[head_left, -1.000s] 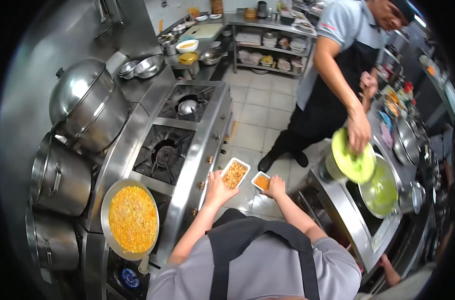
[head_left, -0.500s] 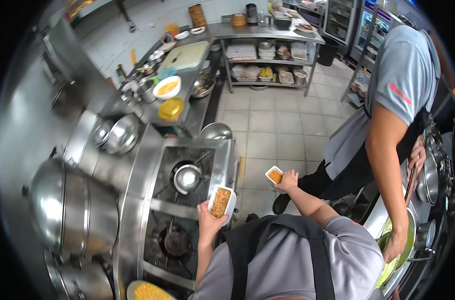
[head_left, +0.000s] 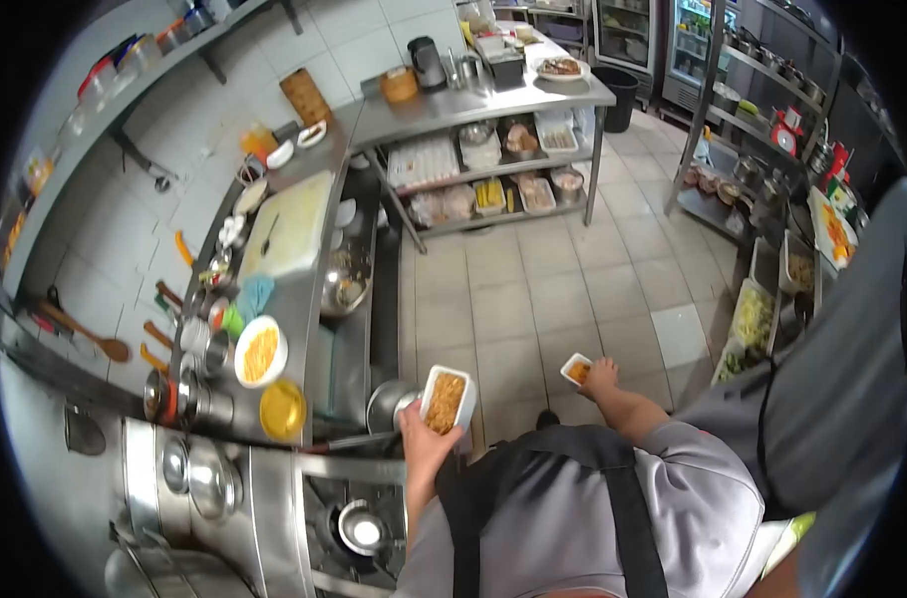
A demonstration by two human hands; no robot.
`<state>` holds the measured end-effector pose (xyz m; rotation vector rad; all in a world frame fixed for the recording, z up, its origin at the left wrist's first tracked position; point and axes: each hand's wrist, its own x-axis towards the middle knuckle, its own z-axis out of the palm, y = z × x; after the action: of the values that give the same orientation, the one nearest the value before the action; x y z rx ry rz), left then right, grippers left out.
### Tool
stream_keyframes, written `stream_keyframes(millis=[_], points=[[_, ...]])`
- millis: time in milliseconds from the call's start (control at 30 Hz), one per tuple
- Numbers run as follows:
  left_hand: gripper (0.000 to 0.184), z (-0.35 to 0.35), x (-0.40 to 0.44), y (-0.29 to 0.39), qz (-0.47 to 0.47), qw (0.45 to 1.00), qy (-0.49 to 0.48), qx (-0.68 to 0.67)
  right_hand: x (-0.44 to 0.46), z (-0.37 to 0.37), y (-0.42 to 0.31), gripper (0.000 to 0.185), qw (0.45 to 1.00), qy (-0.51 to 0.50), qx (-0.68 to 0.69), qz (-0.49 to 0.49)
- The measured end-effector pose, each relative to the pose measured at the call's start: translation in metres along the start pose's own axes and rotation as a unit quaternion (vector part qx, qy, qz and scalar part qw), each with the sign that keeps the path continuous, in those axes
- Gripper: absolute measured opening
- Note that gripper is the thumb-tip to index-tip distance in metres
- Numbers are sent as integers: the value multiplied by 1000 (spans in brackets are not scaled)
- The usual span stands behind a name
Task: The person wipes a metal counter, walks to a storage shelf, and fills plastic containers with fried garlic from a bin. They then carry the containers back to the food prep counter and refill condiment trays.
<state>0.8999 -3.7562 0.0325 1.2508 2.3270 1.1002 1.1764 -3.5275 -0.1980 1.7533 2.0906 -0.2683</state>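
My left hand (head_left: 429,444) grips a white rectangular tub (head_left: 447,401) filled with brown, crumbly food, held level beside the stove's edge. Out over the floor, my right hand (head_left: 600,377) holds a smaller white tub (head_left: 577,369) with orange contents by its right side. The two tubs are apart. Below my left hand is the stove (head_left: 354,528) with a metal bowl on its burner, and a metal pan (head_left: 384,404) lies just left of the larger tub.
A steel counter (head_left: 319,289) on the left bears a cutting board (head_left: 289,224), a white bowl (head_left: 260,351) and a yellow-lidded container (head_left: 282,410). Ahead stands a shelved steel table (head_left: 394,120). A co-worker (head_left: 822,399) is close on the right, beside food trays (head_left: 751,317).
The view has swung left and forward, away from the large pan of yellow food. Both hands still hold their tubs. The co-worker now appears nearer at the right edge.
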Motion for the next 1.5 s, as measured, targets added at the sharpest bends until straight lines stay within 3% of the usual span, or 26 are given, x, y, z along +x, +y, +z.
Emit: stream_keyframes(millis=[167,267,400,500,633,667,700,733,800,867,933,1000,1167,1367,1467,1500], points=[[68,25,105,4,-72,994,71,44,122,-52,14,88,999,-10,-14,27],[67,48,169,-9,-82,982,117,127,184,-81,24,87,993,19,46,106],[67,92,279,-4,-59,983,104,138,242,-93,47,86,979,-4,123,161],[66,149,388,29,43,986,79,140,275,-107,86,86,955,-17,190,225],[67,244,518,128,151,984,-34,87,298,-100,139,87,914,-62,192,353],[67,273,543,155,220,970,-64,82,298,-94,151,88,896,-65,213,385],[68,302,565,184,288,950,-91,75,299,-91,166,90,877,-65,234,415],[68,330,582,215,299,946,-104,65,300,-87,182,90,867,-65,237,433],[70,387,604,276,386,903,-186,39,299,-80,213,93,804,-108,333,481],[70,446,619,328,411,885,-218,17,307,-53,234,92,768,-42,341,540],[71,501,627,378,450,858,-247,4,320,-62,265,90,715,-82,387,576],[71,544,635,427,426,862,-274,-15,339,-43,289,88,719,-34,352,598],[68,613,682,498,374,883,-277,-70,437,-97,381,87,753,-63,330,565],[68,667,744,527,307,924,-224,-38,642,-207,471,85,866,-72,274,413],[68,701,784,541,274,940,-203,-17,759,-208,506,82,912,9,286,293],[67,715,800,544,267,943,-195,-41,786,-250,505,75,920,27,260,292]])
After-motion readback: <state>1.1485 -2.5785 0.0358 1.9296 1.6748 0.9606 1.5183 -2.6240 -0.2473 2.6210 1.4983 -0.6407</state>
